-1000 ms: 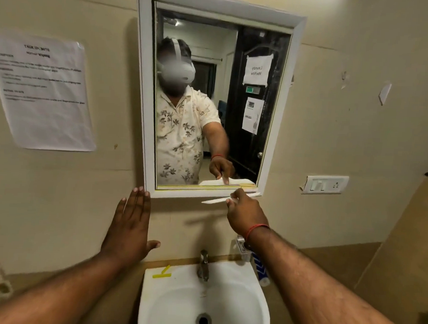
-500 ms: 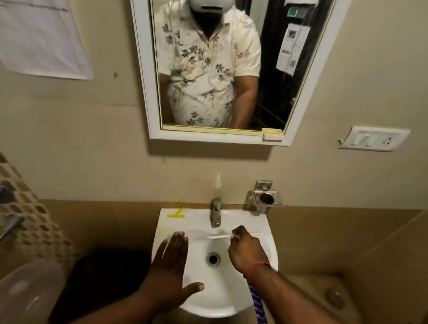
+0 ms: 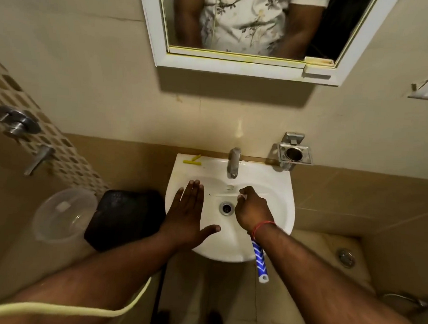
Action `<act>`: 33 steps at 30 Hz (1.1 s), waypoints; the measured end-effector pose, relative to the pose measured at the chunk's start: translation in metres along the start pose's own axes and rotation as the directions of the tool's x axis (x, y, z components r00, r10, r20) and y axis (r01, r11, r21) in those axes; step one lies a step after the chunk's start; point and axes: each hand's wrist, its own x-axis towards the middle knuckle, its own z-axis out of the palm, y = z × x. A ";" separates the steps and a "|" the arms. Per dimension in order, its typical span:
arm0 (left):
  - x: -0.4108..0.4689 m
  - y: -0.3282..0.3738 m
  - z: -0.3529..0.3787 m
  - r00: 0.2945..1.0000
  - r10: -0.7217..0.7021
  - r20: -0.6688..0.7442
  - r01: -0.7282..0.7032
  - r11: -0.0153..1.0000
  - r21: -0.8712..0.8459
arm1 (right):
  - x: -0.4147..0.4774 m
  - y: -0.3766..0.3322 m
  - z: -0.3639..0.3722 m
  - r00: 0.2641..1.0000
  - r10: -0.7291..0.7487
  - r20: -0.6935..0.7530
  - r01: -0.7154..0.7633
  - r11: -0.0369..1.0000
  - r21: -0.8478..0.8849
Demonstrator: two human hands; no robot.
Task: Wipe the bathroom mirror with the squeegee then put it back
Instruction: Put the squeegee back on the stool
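My right hand (image 3: 251,211) is shut on the squeegee, held low over the white sink (image 3: 284,190). Its blue-and-white striped handle (image 3: 260,262) sticks out below my wrist; the pale blade (image 3: 227,194) lies across the basin just above the drain and is hard to make out against the white. My left hand (image 3: 189,215) hovers flat and open over the sink's left side, fingers together, holding nothing. The white-framed mirror (image 3: 228,66) hangs on the wall above, with a person's patterned shirt and arms reflected in it.
A metal tap (image 3: 233,161) stands at the sink's back rim, a metal holder (image 3: 294,153) on the wall to its right. Yellow tape (image 3: 192,161) marks the sink's back left. A black bin (image 3: 125,216) and a clear bucket (image 3: 64,216) sit left; a pale hose (image 3: 59,308) crosses below.
My right hand has brought the squeegee down from the mirror's lower edge to the sink basin. My left hand dropped from the wall to over the sink. My view tilted downward.
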 end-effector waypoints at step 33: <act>-0.160 -0.258 0.056 0.769 -0.628 0.120 0.640 0.752 -0.159 | 0.058 -0.181 0.308 0.794 -0.149 0.590 0.343 0.910 -0.232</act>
